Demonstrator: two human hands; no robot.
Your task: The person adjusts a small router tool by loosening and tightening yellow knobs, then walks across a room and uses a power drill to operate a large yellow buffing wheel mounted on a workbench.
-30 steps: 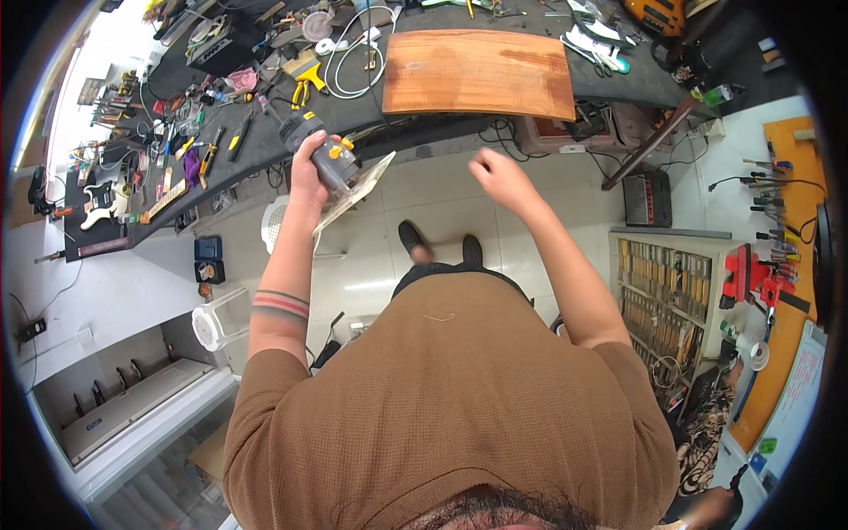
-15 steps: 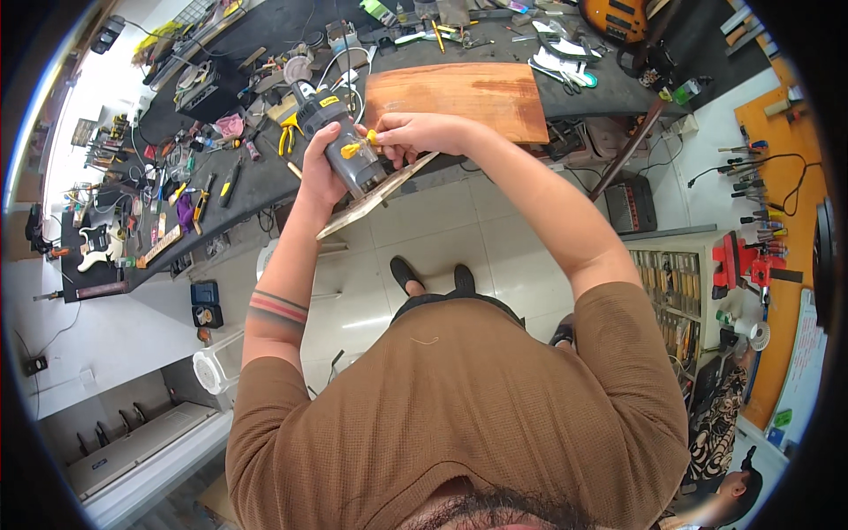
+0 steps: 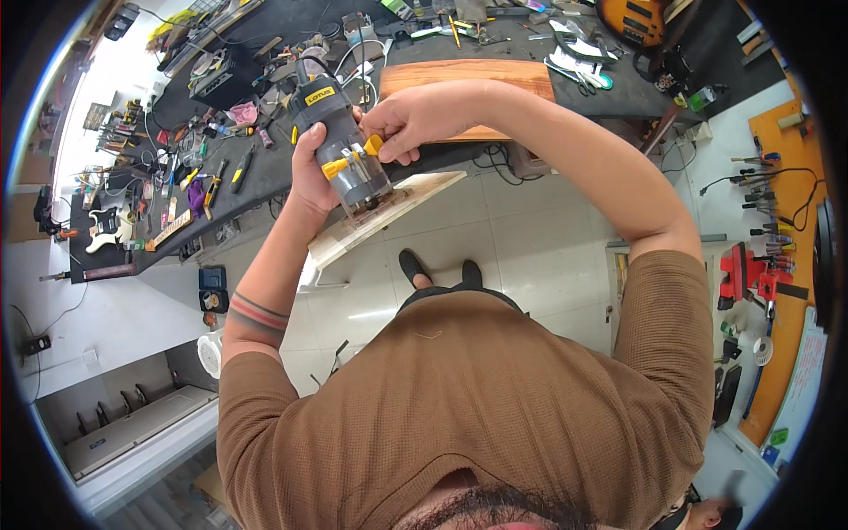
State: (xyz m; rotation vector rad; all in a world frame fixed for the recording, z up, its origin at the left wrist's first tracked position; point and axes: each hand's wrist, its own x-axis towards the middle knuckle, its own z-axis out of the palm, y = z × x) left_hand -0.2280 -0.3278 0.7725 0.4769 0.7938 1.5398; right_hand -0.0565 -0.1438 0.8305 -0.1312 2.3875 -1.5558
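Note:
A dark grey trim router (image 3: 331, 115) with a clear lower housing is held tilted over the bench's front edge. My left hand (image 3: 315, 172) is wrapped round the near left side of its body, thumb up along it. My right hand (image 3: 395, 124) is closed, thumb and fingers pinching the yellow lever (image 3: 374, 145) on the router's right side. A second yellow lever (image 3: 336, 169) sticks out on the left. Against the router's lower end is a pale, flat wooden board (image 3: 428, 192), slanting over the floor. The fingers behind the router are hidden.
A reddish-brown wooden plank (image 3: 521, 79) lies on the dark workbench (image 3: 265, 181), partly behind my right forearm. Pliers, cutters and loose tools crowd the bench's left. A sunburst guitar body (image 3: 640, 19) is at the far right, near scissors (image 3: 586, 87). Another person's head (image 3: 711, 514) shows lower right.
The router and pale board have tipped so more of the board's face shows. My right hand has shifted on the yellow lever, and my right elbow has swung outward and up.

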